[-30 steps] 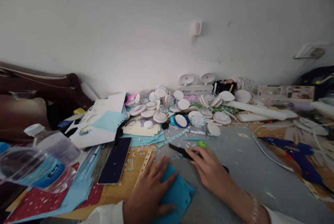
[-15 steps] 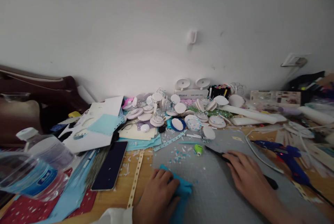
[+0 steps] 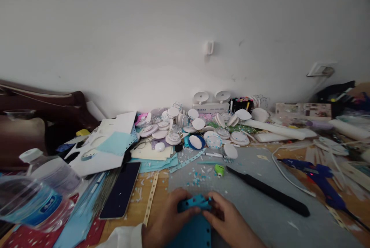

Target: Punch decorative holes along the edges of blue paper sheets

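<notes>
Both hands hold a bright blue sheet (image 3: 193, 228) low in the middle of the head view. Small holes run along its edges, and its upper edge is folded over. My left hand (image 3: 170, 215) grips the left side with the thumb on top. My right hand (image 3: 227, 215) pinches the upper right corner, its fingertips partly hidden. Beyond the right hand lies a long black tool (image 3: 268, 190) with a thick handle and a thin tapered end. Near its tip is a small green piece (image 3: 219, 170). Blue paper bits (image 3: 198, 179) are scattered in front of the sheet.
The grey mat (image 3: 254, 217) lies under the work. On the left are a phone (image 3: 120, 190), plastic bottles (image 3: 43, 201) and papers (image 3: 115, 124). Several white discs (image 3: 173, 136) are heaped behind. A blue glue gun (image 3: 318, 175) and a white cable (image 3: 289, 176) lie on the right.
My right hand has let go of the black tool, now lying on the mat, and moved left to the blue sheet. My left hand has gone from flat on the sheet to gripping it.
</notes>
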{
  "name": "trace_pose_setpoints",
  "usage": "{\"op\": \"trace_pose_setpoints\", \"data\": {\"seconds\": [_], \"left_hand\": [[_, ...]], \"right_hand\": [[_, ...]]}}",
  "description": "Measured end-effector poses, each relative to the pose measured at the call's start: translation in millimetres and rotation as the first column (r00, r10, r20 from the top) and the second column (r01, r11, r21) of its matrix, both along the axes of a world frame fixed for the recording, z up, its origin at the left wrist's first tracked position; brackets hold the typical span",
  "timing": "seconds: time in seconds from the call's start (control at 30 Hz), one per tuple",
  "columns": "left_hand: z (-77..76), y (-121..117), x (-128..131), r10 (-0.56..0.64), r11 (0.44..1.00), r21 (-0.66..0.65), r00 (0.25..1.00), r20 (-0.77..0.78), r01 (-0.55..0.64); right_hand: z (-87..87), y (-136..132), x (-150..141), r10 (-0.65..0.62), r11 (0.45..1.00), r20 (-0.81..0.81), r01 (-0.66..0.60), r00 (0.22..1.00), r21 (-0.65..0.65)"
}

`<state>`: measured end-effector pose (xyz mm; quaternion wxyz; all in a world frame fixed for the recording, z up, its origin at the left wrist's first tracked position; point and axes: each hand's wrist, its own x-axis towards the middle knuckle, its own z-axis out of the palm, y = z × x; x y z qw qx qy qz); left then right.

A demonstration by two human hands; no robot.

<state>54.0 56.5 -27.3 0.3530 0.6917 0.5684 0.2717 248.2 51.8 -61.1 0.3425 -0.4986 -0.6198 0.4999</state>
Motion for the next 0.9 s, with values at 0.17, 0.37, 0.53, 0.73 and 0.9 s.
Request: {"op": "trace_pose_setpoints", "data": {"seconds": [0.17, 0.37, 0.53, 0.73, 0.9], "left_hand": [[10.5, 15.0, -38.3, 0.043, 0.992, 0.117, 0.999, 0.021, -0.045], [46.6, 34.1, -95.9, 0.235, 0.932, 0.318, 0.957, -0.170, -0.173], [60.7, 31.7, -68.6, 0.060, 0.939, 0.343, 0.981, -0.184, 0.007], [43.1, 42.2, -21.2, -0.061, 0.995, 0.084, 0.992, 0.108, 0.052], [32.0, 57.9, -23.1, -0.050, 0.998, 0.054, 0.986, 0.161, 0.042]], "right_hand": [[-0.4, 5.8, 22.8, 0.028, 1.000, -0.056, -0.028, 0.998, -0.004], [21.9, 7.2, 59.0, 0.013, 0.992, 0.007, -0.014, 1.000, 0.125], [33.4, 12.7, 57.6, -0.021, 0.970, 0.070, 0.003, 0.997, 0.245], [43.2, 27.0, 53.8, -0.026, 0.895, 0.244, -0.086, 0.969, 0.437], [43.5, 66.4, 70.4, -0.242, 0.710, 0.556, -0.246, 0.795, 0.660]]}}
